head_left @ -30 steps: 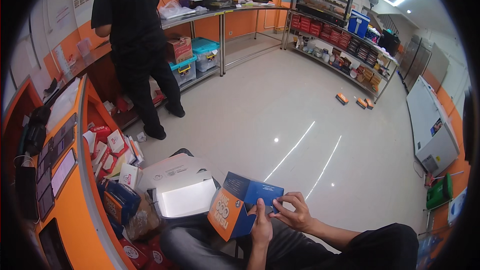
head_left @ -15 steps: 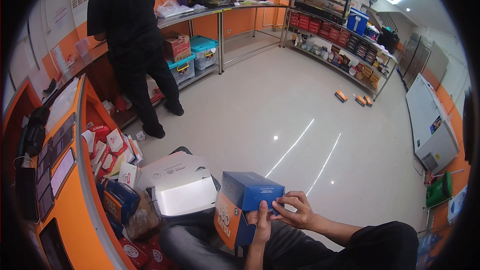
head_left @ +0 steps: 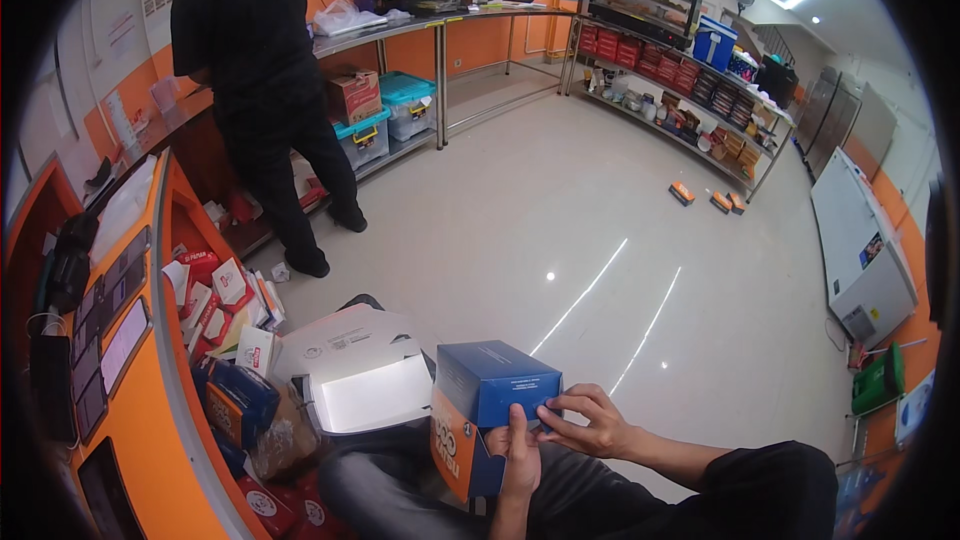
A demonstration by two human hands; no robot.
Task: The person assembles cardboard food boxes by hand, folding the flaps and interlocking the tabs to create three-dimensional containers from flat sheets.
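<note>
A blue and orange cardboard box point(head_left: 497, 370) rests tilted over my lap. My left hand point(head_left: 516, 455) grips its near right edge, thumb up against the blue end panel and the other fingers mostly hidden behind the cardboard. At the same end, my right hand point(head_left: 592, 424) pinches the flap's corner between thumb and fingers. Left of this box lies a white carton point(head_left: 365, 385) with its lid raised and its bare white inside showing.
An orange counter point(head_left: 190, 390) with several phones runs along my left, and folded red and white boxes point(head_left: 225, 295) fill its shelf. A person in black point(head_left: 250, 60) stands at the far-left counter. Small orange boxes point(head_left: 681, 193) lie on the floor near the metal shelf.
The blue and orange box has shifted slightly to the left. My fingers have moved a little leftward along its end panel, still holding it.
</note>
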